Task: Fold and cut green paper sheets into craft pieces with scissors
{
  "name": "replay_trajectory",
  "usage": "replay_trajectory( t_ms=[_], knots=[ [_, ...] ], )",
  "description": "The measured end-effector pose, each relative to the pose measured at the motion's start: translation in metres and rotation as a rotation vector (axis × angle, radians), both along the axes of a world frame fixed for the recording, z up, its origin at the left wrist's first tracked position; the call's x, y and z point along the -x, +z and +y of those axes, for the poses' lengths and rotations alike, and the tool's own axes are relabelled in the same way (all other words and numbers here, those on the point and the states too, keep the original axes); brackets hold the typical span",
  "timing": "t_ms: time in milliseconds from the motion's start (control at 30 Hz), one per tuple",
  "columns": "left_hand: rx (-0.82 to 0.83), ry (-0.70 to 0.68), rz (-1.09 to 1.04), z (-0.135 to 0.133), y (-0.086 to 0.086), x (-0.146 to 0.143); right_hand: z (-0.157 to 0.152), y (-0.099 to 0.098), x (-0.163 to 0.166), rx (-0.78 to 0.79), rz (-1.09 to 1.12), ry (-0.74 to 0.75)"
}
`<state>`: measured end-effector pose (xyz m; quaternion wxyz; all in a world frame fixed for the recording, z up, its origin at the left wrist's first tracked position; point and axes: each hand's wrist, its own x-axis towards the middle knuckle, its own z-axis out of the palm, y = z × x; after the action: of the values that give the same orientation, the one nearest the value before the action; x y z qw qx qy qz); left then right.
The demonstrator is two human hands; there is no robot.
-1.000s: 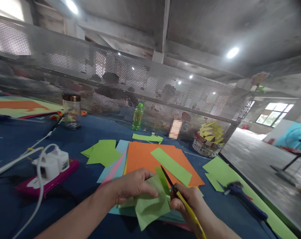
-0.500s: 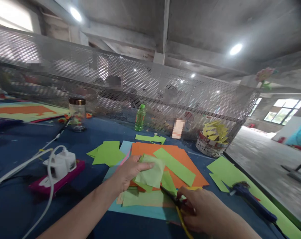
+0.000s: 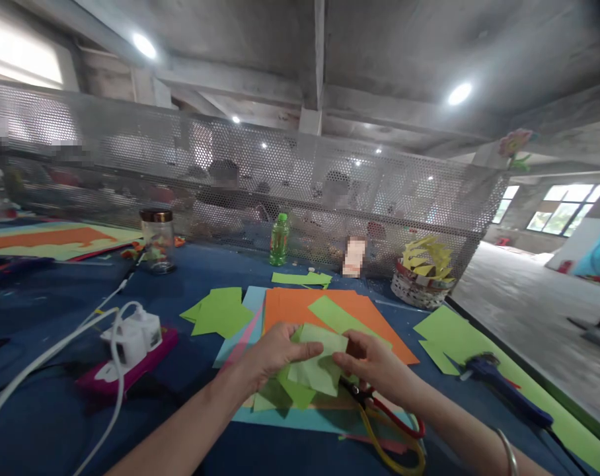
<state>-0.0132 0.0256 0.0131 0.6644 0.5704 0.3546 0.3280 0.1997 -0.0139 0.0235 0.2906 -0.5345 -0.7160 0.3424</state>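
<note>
A pale green paper square (image 3: 317, 370) is held above the paper stack, in the middle of the view. My left hand (image 3: 283, 350) pinches its left side, thumb lying on top. At its right edge my right hand (image 3: 362, 357) grips the paper between thumb and fingers. Scissors (image 3: 386, 423) with red and yellow handles lie just below my right hand, partly over the sheets. Beneath the hands are orange sheets (image 3: 339, 297), a light blue sheet (image 3: 275, 420) and a green strip (image 3: 337, 314).
Green paper pieces (image 3: 221, 314) lie left of the stack. A glue gun (image 3: 508, 390) rests on green paper at right. A pink power strip (image 3: 96, 380), glass jar (image 3: 158, 244), green bottle (image 3: 279, 241) and basket (image 3: 419, 284) stand around. A perforated metal screen (image 3: 290, 178) borders the table.
My right hand has let go of the scissors, which now lie on the table, and has moved up to the paper's right edge. The left hand and paper have shifted slightly right and down.
</note>
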Motion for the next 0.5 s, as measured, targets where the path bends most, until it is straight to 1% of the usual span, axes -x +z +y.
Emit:
replay_trajectory(
  t_ms=[67, 100, 167, 200, 233, 267, 367, 400, 433, 500],
  knots=[
    [-0.004, -0.005, 0.021, 0.002, 0.000, 0.001, 0.008, -0.007, 0.003, 0.027, 0.049, -0.002],
    [-0.033, 0.003, 0.057, 0.005, 0.001, 0.003, 0.011, -0.009, 0.003, 0.020, 0.061, -0.015],
    [-0.188, 0.079, 0.245, 0.014, 0.006, 0.012, 0.016, -0.011, 0.000, -0.009, 0.081, -0.047],
    [-0.305, 0.165, 0.385, 0.020, 0.010, 0.018, 0.018, -0.011, -0.002, -0.017, 0.094, -0.060],
    [-0.455, 0.295, 0.587, 0.026, 0.014, 0.026, 0.020, -0.011, -0.005, -0.021, 0.108, -0.071],
    [-0.499, 0.410, 0.686, 0.032, 0.018, 0.035, 0.022, -0.011, -0.009, -0.023, 0.121, -0.078],
    [-0.534, 0.676, 0.932, 0.048, 0.027, 0.063, 0.025, -0.009, -0.018, -0.022, 0.161, -0.093],
    [-0.529, 0.737, 1.015, 0.051, 0.028, 0.071, 0.026, -0.008, -0.021, -0.021, 0.173, -0.099],
    [-0.520, 0.776, 1.091, 0.053, 0.028, 0.077, 0.027, -0.008, -0.022, -0.019, 0.184, -0.104],
    [-0.502, 0.802, 1.213, 0.056, 0.023, 0.086, 0.027, -0.006, -0.024, -0.015, 0.203, -0.111]
  ],
)
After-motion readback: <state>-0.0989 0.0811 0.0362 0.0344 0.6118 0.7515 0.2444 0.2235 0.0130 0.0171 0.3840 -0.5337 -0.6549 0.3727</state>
